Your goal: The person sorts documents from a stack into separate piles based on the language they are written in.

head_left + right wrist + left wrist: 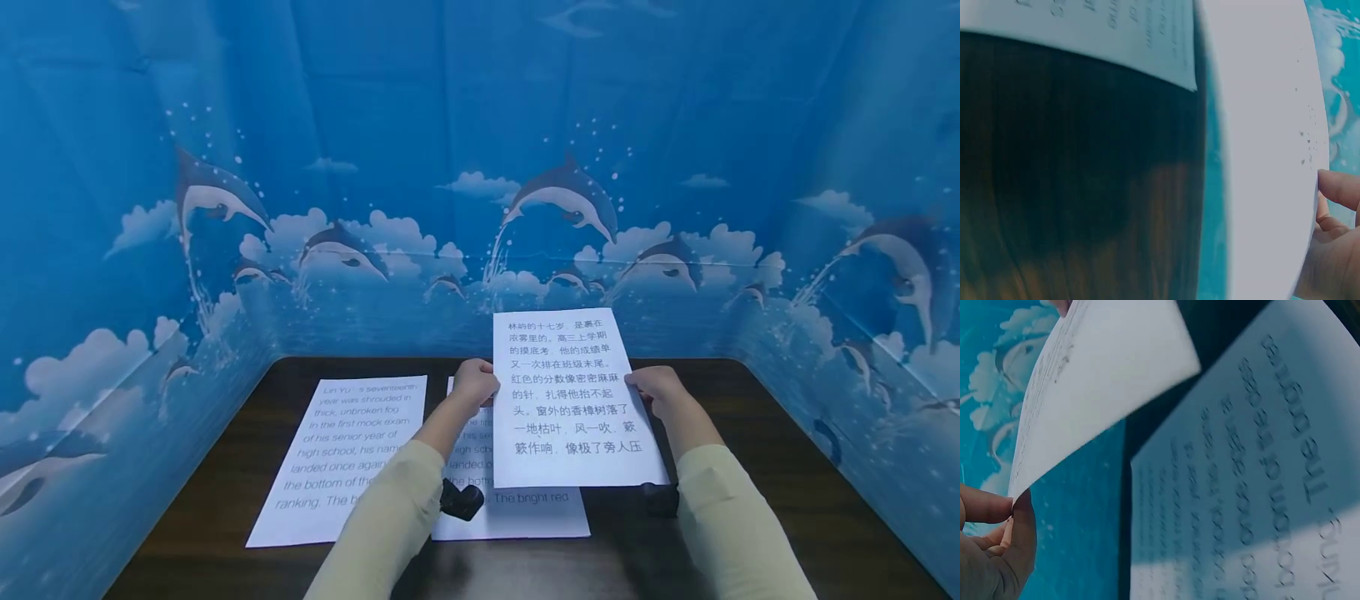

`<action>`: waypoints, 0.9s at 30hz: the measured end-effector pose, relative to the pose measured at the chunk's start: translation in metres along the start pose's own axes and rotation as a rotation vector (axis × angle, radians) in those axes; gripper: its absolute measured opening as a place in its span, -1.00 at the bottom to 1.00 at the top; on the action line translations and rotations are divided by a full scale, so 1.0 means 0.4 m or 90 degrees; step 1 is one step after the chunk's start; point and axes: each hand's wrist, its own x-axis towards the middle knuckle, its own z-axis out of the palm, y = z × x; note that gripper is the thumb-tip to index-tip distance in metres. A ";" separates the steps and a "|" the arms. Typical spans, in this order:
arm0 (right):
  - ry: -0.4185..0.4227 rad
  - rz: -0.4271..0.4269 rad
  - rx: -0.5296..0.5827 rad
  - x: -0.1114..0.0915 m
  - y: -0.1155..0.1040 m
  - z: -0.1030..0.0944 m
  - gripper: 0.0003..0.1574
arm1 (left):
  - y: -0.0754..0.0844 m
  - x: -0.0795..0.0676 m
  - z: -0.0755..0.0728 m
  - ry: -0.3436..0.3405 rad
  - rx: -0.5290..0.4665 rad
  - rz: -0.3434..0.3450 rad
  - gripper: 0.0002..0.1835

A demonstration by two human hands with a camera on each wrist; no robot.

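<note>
A white sheet of paper printed with Chinese text (570,400) is held up above the table, its print facing the head camera. My left hand (476,383) pinches its left edge between thumb and fingers; the left wrist view shows this left hand (1000,540) at the sheet's edge. On the opposite edge, my right hand (658,387) pinches the paper, and the right wrist view shows the right hand (1338,231) there. Below lies a sheet with English text (517,517), partly covered by the raised one. Another English sheet (352,450) lies to its left, partly behind my left forearm.
The sheets lie on a dark wooden table (202,517). A blue curtain with printed dolphins (480,125) surrounds its back and sides. A black wrist device (461,500) is on my left forearm, and another black wrist device (660,500) on my right.
</note>
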 end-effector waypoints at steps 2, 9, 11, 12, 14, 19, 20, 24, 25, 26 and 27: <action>-0.002 -0.001 -0.006 -0.002 -0.007 -0.021 -0.48 | 0.017 0.001 0.011 -0.004 -0.004 0.004 -0.68; -0.003 0.000 -0.021 -0.007 -0.018 -0.096 -0.45 | 0.066 0.005 0.058 -0.010 0.011 0.010 -0.68; 0.005 0.003 -0.033 -0.006 -0.013 -0.121 -0.44 | 0.078 0.003 0.079 -0.014 0.013 0.009 -0.69; 0.008 0.004 -0.038 -0.006 -0.012 -0.134 -0.43 | 0.083 0.002 0.090 -0.015 0.017 0.010 -0.69; 0.015 0.006 -0.049 -0.003 -0.009 -0.156 -0.42 | 0.091 0.001 0.110 -0.019 0.019 0.007 -0.69; 0.008 0.008 -0.053 0.000 -0.002 -0.204 -0.39 | 0.102 -0.003 0.156 -0.024 -0.003 0.008 -0.68; 0.002 0.008 -0.051 -0.001 -0.001 -0.213 -0.39 | 0.103 -0.005 0.164 -0.023 -0.006 0.008 -0.68; -0.014 0.013 -0.048 -0.004 0.013 -0.242 -0.38 | 0.105 -0.013 0.189 -0.026 -0.022 0.008 -0.71; -0.013 0.016 -0.050 -0.005 0.017 -0.247 -0.39 | 0.105 -0.014 0.195 -0.026 -0.025 0.007 -0.72; -0.011 0.020 -0.053 -0.005 0.022 -0.252 -0.40 | 0.104 -0.016 0.201 -0.026 -0.025 0.006 -0.73; -0.010 0.025 -0.054 -0.005 0.026 -0.257 -0.42 | 0.104 -0.017 0.206 -0.025 -0.028 0.006 -0.74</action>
